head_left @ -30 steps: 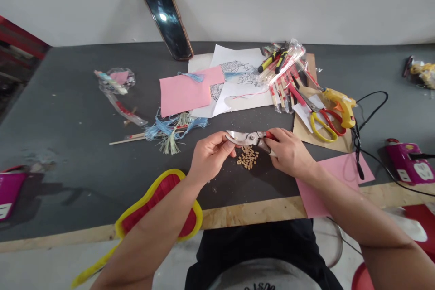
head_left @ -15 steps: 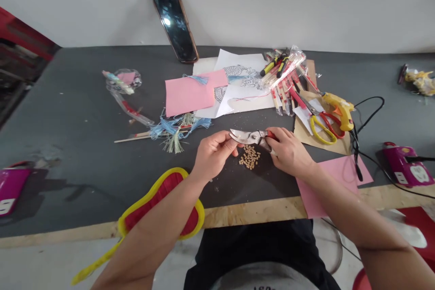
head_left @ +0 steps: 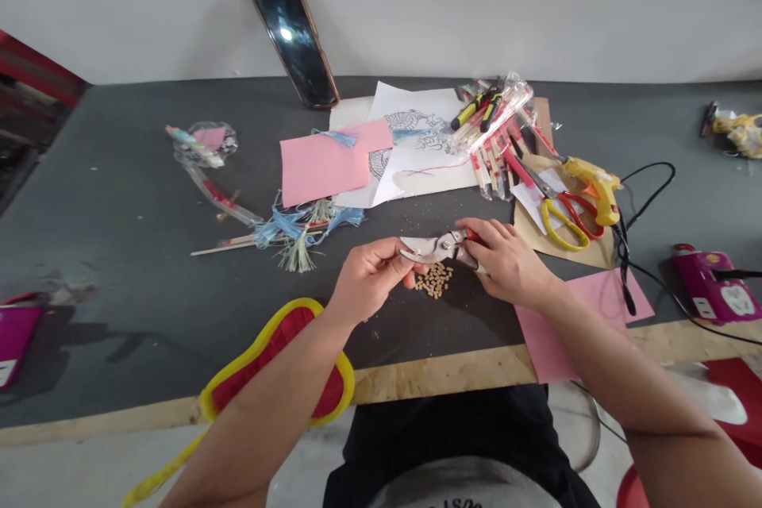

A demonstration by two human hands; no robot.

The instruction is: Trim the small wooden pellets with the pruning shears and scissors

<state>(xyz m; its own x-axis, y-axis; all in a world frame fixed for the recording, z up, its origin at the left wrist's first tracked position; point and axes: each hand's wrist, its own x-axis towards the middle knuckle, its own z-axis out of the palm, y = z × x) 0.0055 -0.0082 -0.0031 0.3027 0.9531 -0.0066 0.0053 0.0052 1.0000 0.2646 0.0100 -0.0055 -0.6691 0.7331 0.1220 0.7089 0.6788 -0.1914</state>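
Pruners (head_left: 448,244): handles (head_left: 472,236) in right hand (head_left: 513,263), blades (head_left: 420,249) leftward.

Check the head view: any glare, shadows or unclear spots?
Head view: bright reflection on the phone, highlights on the plastic-wrapped sticks; head view: shadows across the tabletop at left; head view: fine detail between left hand and pruner blades is unclear.

The shears (head_left: 444,244) are resting in the right hand (head_left: 509,262), lying almost sideways and showing silver metal with some red at the handle. Their curved blades are standing slightly apart, pointing to the left fingers (head_left: 386,249). Just on the near side, many small tan pieces (head_left: 434,282) are forming one loose pile on the table (head_left: 119,175).
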